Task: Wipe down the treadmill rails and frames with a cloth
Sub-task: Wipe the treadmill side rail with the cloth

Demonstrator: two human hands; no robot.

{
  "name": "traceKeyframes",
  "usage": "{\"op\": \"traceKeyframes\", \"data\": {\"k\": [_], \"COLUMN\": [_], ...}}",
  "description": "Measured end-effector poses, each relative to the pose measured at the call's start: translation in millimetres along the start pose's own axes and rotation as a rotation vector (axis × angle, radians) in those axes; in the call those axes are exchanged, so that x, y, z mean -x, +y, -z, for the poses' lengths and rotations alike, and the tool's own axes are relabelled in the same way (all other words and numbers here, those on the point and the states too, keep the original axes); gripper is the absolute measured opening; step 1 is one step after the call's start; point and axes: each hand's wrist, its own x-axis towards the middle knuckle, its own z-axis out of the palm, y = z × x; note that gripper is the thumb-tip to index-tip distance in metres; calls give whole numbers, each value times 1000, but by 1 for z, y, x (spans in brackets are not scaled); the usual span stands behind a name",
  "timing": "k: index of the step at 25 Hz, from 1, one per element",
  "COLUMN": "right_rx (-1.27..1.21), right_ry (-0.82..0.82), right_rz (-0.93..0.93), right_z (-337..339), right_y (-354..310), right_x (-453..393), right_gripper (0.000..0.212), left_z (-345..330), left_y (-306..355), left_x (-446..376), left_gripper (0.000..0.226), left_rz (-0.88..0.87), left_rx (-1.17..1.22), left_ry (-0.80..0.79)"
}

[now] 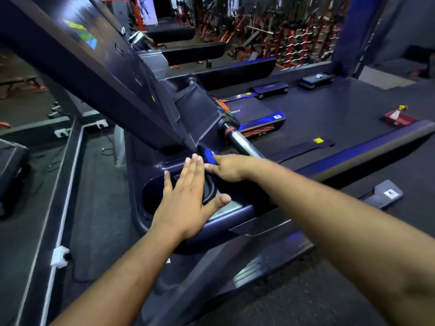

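Cloth [210,156] in right hand [227,169], beside treadmill cup holder [150,196].

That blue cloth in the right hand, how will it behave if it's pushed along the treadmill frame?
The blue cloth looks soft: it bunches under the right hand, so it likely folds rather than slides flat. It seems light, pinched by fingertips alone. On the glossy frame it should glide easily.

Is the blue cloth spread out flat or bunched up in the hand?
Bunched up. The right hand grips the blue cloth as a small wad against the treadmill console; only a short fold shows past the fingers.
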Motion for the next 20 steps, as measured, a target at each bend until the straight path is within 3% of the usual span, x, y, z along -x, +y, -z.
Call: {"op": "traceKeyframes", "data": {"k": [3,8,10,11,13,15,18,20], "right_rx": [102,103,337,418,390,267,212,272], "right_ry": [14,339,562,656,769,823,805,837], "right_rz": [35,367,297,169,-139,-288,-103,10], "right_z": [9,-45,-61,-63,-69,-93,-143,-138], "right_y": [-9,-28,4,21,29,-7,-55,-22], "right_x": [44,112,120,122,120,111,115,120], "right_gripper": [54,64,49,42,42,55,66,64], "left_z": [0,-1,-2,-2,-1,0,0,0], "left_y": [-7,-19,-22,-22,-21,-21,-21,-23], "left_x": [2,10,13,13,15,15,16,16], "left_gripper": [121,120,118,117,119,121,123,123], "left_rz": [-72,-202,-228,-233,-250,-272,-284,-295], "left_rx": [221,545,586,586,568,581,631,587], "left_ry": [90,263,267,258,220,205,183,166]}}
